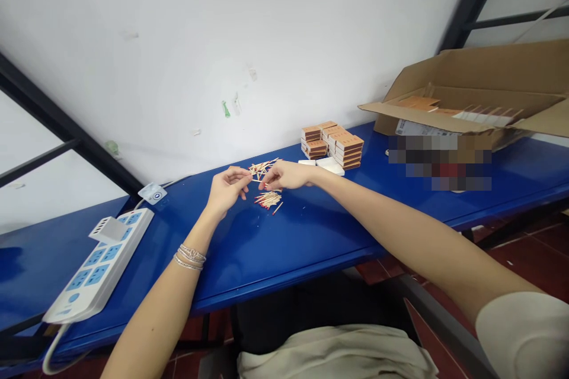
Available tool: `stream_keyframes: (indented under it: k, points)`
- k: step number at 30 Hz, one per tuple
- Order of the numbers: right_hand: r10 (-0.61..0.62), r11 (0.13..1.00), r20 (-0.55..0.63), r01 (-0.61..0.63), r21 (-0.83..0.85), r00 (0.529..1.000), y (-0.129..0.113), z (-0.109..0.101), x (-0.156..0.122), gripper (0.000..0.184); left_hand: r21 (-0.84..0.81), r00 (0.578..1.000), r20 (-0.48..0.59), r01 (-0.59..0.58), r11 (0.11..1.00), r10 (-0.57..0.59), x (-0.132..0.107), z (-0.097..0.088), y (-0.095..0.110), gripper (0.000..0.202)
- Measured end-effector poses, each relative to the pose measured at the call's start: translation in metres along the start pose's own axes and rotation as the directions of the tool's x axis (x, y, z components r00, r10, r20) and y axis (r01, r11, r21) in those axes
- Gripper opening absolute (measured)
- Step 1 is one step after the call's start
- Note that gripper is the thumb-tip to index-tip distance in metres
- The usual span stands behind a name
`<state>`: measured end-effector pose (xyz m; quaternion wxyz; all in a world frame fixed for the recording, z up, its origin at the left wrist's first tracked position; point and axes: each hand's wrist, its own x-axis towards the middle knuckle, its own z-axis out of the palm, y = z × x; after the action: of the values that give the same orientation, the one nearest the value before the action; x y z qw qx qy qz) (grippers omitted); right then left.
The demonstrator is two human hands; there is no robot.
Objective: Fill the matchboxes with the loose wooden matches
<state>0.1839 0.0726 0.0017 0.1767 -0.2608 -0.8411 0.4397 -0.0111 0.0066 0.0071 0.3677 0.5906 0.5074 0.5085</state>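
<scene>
Close together over the blue tabletop [284, 249], my two hands work among loose red-tipped matches. My left hand [227, 188] is closed in a pinch at one end of a match [256, 180]. At the other end of it, the fingertips of my right hand [287, 176] are pinched together, and they partly hide what they grip. Behind the fingers lies a jumbled pile of matches [261, 168]. Nearer to me is a second pile of matches [268, 199], with a single match [278, 208] lying at its lower right.
Stacked matchboxes [342, 145] stand against the wall, with white trays [330, 166] before them. An open cardboard carton [489, 77] holding more boxes is at the right. On the left lie a power strip [100, 266] and a small white-blue device [152, 193].
</scene>
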Motion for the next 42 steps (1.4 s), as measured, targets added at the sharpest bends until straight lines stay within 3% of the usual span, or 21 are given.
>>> stream_keyframes:
  k: [5, 9, 16, 25, 33, 42]
  points:
    - [0.043, 0.997, -0.064, -0.046, -0.054, 0.997, 0.001, -0.009, -0.002, 0.03, 0.046, 1.0, -0.017, 0.001, 0.999, 0.0, 0.003, -0.005, -0.003, 0.035]
    - [0.048, 0.995, -0.166, -0.062, -0.078, 0.985, 0.003, -0.013, -0.003, 0.029, 0.211, 0.999, 0.043, 0.002, 0.977, -0.012, 0.002, 0.004, -0.012, 0.028]
    - [0.007, 0.999, -0.204, -0.016, -0.041, 0.979, 0.005, -0.009, -0.002, 0.026, 0.478, 0.983, 0.185, -0.095, 0.873, 0.005, -0.001, 0.011, -0.016, 0.025]
    - [-0.09, 0.992, -0.196, 0.07, -0.106, 0.977, 0.006, 0.011, 0.007, 0.035, 0.655, 0.999, 0.007, -0.037, 0.754, 0.043, 0.005, -0.003, -0.018, 0.018]
    - [-0.052, 0.986, -0.171, 0.023, -0.167, 0.984, 0.0, 0.016, 0.006, 0.033, 0.696, 0.999, 0.036, -0.046, 0.716, 0.029, 0.005, -0.004, -0.019, 0.021]
    - [-0.097, 0.975, -0.178, 0.057, -0.215, 0.979, 0.002, 0.016, 0.007, 0.029, 0.705, 1.0, 0.018, -0.031, 0.709, 0.026, 0.005, -0.004, -0.017, 0.021]
